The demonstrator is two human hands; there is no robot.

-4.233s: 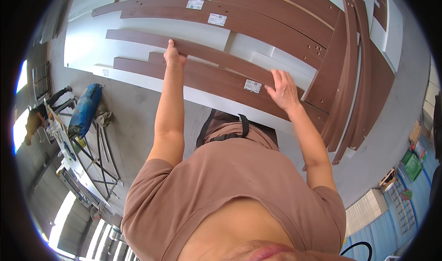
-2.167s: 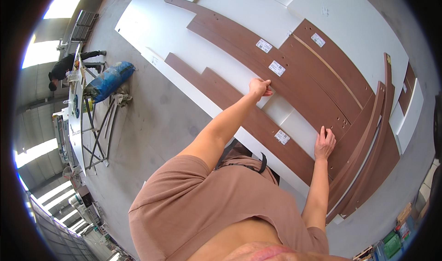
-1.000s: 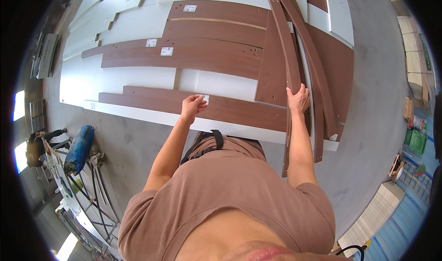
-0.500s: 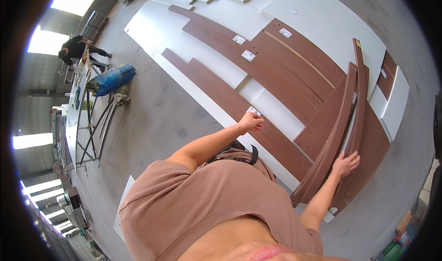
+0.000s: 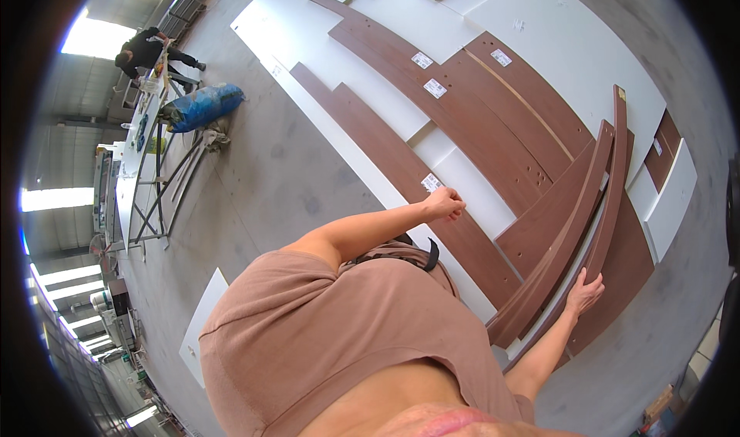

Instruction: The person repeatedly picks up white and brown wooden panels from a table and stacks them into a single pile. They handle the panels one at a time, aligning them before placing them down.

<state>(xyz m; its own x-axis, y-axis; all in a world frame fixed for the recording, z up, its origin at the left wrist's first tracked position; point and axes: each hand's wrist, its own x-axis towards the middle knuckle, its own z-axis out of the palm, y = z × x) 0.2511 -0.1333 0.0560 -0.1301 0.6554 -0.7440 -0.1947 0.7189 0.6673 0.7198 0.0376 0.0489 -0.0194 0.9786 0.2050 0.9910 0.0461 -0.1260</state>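
Now right hand [image 5: 583, 293] around outer brown strip [image 5: 620, 152], no longer splayed; left hand [image 5: 445, 203] curled

Bright windows [image 5: 96, 38] break up a grey wall [image 5: 81, 78] beyond the concrete-grey floor [image 5: 301, 159] and white-topped worktable [image 5: 129, 179].

White panels [image 5: 383, 102], layered; brown boards [image 5: 466, 140] laid flat on top, several labelled. Grey floor [image 5: 293, 175]; one table [image 5: 131, 179] standing at left.

Brown short-sleeved shirt [image 5: 347, 329] — black strap [image 5: 433, 256] at the waist.
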